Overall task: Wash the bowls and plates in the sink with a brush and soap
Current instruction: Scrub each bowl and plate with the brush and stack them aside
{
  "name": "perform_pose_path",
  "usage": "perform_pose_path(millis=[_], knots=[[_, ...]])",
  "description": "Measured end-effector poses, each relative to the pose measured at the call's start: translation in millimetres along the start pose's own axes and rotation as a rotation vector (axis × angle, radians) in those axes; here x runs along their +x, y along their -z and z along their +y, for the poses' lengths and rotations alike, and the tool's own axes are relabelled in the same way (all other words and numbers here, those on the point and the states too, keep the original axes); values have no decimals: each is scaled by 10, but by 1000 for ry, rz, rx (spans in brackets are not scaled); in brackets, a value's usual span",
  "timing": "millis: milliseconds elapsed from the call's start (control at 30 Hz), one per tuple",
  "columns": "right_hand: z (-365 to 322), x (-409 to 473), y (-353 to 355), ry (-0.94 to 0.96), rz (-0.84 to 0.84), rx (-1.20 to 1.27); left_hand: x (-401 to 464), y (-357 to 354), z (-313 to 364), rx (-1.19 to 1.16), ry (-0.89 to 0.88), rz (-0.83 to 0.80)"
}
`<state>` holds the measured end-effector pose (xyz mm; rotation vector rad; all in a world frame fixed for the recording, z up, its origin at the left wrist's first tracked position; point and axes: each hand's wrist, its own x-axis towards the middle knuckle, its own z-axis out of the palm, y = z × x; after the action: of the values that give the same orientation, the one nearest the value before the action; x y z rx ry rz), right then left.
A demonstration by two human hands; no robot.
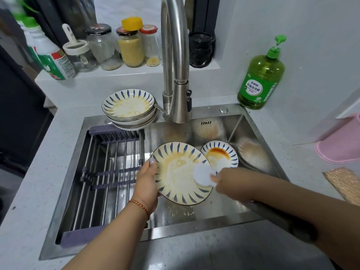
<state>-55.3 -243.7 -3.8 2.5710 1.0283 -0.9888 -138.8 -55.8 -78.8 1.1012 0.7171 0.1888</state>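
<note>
Left hand (145, 184) grips striped plate (181, 173) at its 9 o'clock rim, tilted over sink (214, 215). Right hand (224, 179) presses white scrub brush (203, 176) at 3 o'clock. Ceramic, soapy: likely slippery, breakable; hold by rim.

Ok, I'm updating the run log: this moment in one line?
left hand holds plate | right hand scrubs it with brush | over sink
</note>
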Motion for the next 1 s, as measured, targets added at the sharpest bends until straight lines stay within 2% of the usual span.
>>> perform_pose_path(millis=[67, 200, 267, 400, 433, 500, 567, 700, 800, 867, 1000], knots=[[22, 152, 15, -136, 70, 25, -11, -44, -25, 21, 12, -33], [-96, 329, 37, -241, 122, 61, 16, -98, -33, 12, -2, -10], [-104, 304, 2, -164, 95, 13, 44, -82, -11, 15, -34, 19], [-232, 106, -11, 94, -42, 67, 52, -70, -1, 38, -112, 84], [-264, 92, -36, 185, -66, 14, 42, -83, -6, 53, -131, 90], [-298, 113, -61, 260, -45, -10, 26, -105, -14, 64, -154, 96], [-286, 125, -103, 248, -38, -13, 26, -115, -9, 62, -144, 112], [-30, 134, -256, -122, 183, 283, 62, -82, -24, 37, -64, 117], [122, 170, -258, -250, 364, 479, 55, -81, -36, 5, -25, 100], [171, 199, -246, -317, 430, 724, 50, -72, -48, -47, 21, 108], [184, 301, -361, -401, 441, 1337, 47, -13, -103, -105, 111, 58]])
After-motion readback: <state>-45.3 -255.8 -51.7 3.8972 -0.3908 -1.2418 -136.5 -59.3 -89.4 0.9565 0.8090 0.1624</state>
